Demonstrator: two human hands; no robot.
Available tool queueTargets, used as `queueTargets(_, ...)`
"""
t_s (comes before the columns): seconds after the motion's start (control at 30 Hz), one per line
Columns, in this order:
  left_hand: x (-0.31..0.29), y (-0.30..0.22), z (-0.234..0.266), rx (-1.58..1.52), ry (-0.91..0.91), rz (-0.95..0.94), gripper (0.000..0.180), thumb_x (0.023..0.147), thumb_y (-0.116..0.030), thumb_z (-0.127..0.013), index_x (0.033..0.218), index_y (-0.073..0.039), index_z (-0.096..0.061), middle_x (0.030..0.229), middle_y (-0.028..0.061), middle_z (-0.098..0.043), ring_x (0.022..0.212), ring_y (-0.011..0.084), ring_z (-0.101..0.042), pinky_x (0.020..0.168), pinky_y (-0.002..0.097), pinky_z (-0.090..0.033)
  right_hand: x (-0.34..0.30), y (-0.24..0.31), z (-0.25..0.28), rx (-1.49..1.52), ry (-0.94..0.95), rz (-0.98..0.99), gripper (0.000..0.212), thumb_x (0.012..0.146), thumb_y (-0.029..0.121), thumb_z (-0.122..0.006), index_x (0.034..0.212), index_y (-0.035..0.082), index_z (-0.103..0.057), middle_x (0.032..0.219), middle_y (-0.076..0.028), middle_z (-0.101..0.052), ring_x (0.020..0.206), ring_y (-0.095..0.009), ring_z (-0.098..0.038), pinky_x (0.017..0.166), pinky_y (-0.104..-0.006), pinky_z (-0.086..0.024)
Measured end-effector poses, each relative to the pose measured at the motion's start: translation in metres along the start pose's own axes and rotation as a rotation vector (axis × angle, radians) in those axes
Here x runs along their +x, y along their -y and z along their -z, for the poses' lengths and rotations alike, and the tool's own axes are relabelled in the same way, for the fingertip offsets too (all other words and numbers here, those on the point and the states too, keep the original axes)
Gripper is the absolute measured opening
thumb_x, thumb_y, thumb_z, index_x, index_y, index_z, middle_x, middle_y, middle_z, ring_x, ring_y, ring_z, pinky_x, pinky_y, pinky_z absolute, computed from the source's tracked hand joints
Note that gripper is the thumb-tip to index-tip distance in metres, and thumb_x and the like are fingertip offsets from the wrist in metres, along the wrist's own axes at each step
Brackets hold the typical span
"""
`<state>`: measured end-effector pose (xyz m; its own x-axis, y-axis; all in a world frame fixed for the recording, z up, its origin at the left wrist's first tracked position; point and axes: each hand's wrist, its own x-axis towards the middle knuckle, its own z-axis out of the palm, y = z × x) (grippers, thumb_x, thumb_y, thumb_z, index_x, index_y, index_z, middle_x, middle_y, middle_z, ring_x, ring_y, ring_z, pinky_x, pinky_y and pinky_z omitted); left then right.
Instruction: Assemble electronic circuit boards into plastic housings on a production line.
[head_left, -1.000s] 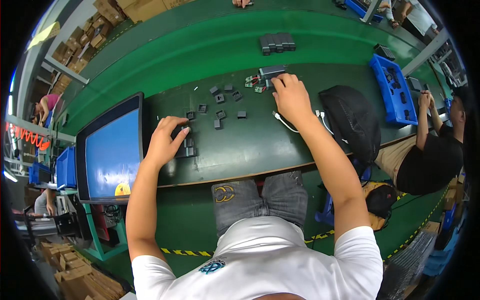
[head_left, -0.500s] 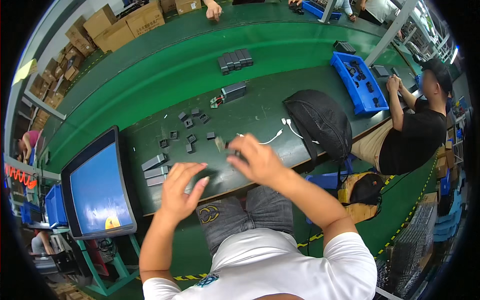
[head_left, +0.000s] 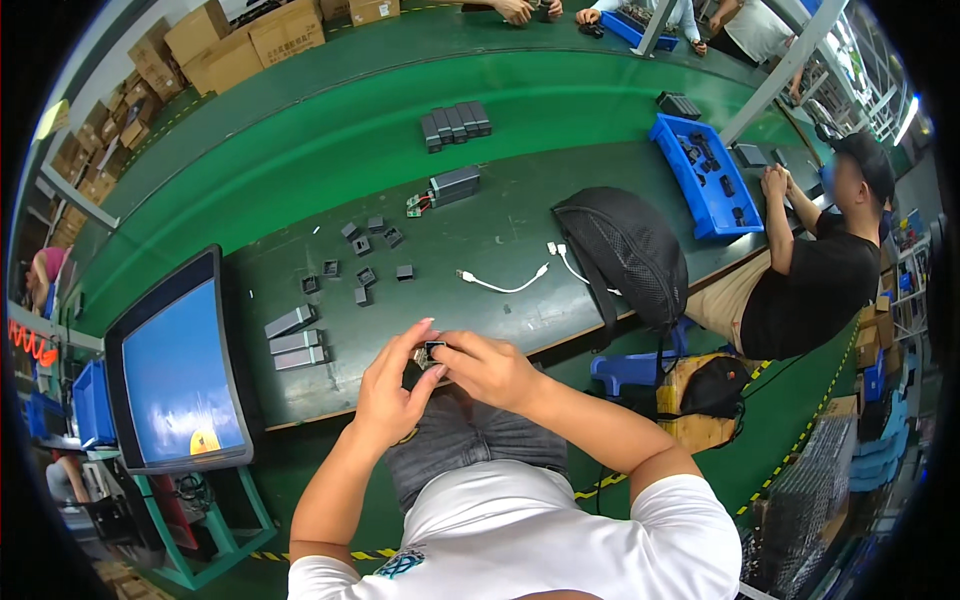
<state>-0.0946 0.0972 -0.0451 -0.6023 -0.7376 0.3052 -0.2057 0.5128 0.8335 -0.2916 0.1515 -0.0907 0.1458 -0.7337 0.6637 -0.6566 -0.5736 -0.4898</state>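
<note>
Close together over the near edge of the workbench, my left hand (head_left: 388, 388) and my right hand (head_left: 497, 372) are both closed around a small black square end cap (head_left: 435, 347). Something small and light-coloured shows beside it between the fingers, too covered to name. Ahead of the hands lie several loose black end caps (head_left: 404, 272), some with their hollow side up. Left of my left hand, a few long grey rectangular casings (head_left: 298, 340) rest side by side. Farther off is a grey casing (head_left: 456, 184) with a green circuit board (head_left: 416, 206) and red wires at its end.
A monitor (head_left: 185, 370) borders the bench on the left. White cables (head_left: 505, 289) and a black mesh bag (head_left: 635, 250) lie to the right, with a blue bin (head_left: 705, 180) of black parts beyond. More casings (head_left: 455, 126) lie on the green belt. A co-worker (head_left: 820, 270) sits at right.
My right hand has come back from over the bench with a small item and met my left hand at the near edge. The fingers of my left hand have closed.
</note>
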Motion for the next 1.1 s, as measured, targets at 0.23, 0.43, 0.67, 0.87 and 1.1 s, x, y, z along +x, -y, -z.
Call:
queueTargets(0.23, 0.000, -0.006, 0.021, 0.231, -0.003, -0.074, 0.035, 0.090, 0.000, -0.077, 0.125, 0.000, -0.070, 0.120, 0.0186, -0.073, 0.111, 0.0340, -0.071, 0.096, 0.0394, -0.056, 0.000, 0.005, -0.019, 0.107, -0.003, -0.124, 0.048, 0.085, 0.006, -0.081, 0.130, 0.004, -0.066, 0.120, -0.016, -0.068, 0.095, -0.035, -0.073, 0.079, -0.0424, -0.062)
queueTargets(0.43, -0.013, -0.009, 0.035, 0.173, -0.054, 0.045, 0.044, 0.088, -0.001, -0.079, 0.130, -0.002, -0.068, 0.130, 0.0177, -0.068, 0.113, 0.0336, -0.070, 0.098, 0.0389, -0.055, 0.016, 0.008, -0.010, -0.012, 0.071, -0.063, 0.051, 0.085, 0.010, -0.077, 0.134, 0.003, -0.065, 0.116, -0.015, -0.066, 0.102, -0.035, -0.065, 0.089, -0.0462, -0.052)
queueTargets(0.67, -0.001, -0.002, 0.038, 0.616, 0.034, -0.272, 0.051, 0.081, -0.008, -0.082, 0.130, -0.007, -0.069, 0.134, 0.0103, -0.067, 0.121, 0.0328, -0.065, 0.105, 0.0477, -0.052, 0.034, 0.016, 0.031, -0.094, 0.173, -0.078, 0.049, 0.077, 0.008, -0.078, 0.126, 0.007, -0.072, 0.105, -0.008, -0.067, 0.093, -0.027, -0.063, 0.080, -0.0415, -0.045)
queueTargets(0.87, -0.001, -0.005, 0.034, 0.768, 0.074, -0.331, 0.042, 0.083, -0.011, -0.082, 0.123, -0.007, -0.071, 0.126, 0.0065, -0.069, 0.118, 0.0292, -0.065, 0.113, 0.0537, -0.046, 0.029, 0.018, 0.035, -0.105, 0.197, -0.081, 0.048, 0.076, 0.008, -0.079, 0.124, 0.007, -0.072, 0.103, -0.006, -0.066, 0.092, -0.026, -0.063, 0.080, -0.0408, -0.044)
queueTargets(1.1, 0.000, 0.002, 0.028, 0.698, 0.147, -0.343, 0.038, 0.082, -0.007, -0.081, 0.119, -0.004, -0.071, 0.118, 0.0096, -0.070, 0.106, 0.0322, -0.067, 0.101, 0.0492, -0.053, 0.023, 0.017, 0.036, -0.097, 0.196, -0.103, 0.048, 0.077, 0.013, -0.080, 0.124, 0.008, -0.072, 0.104, -0.006, -0.066, 0.093, -0.027, -0.062, 0.081, -0.0416, -0.044)
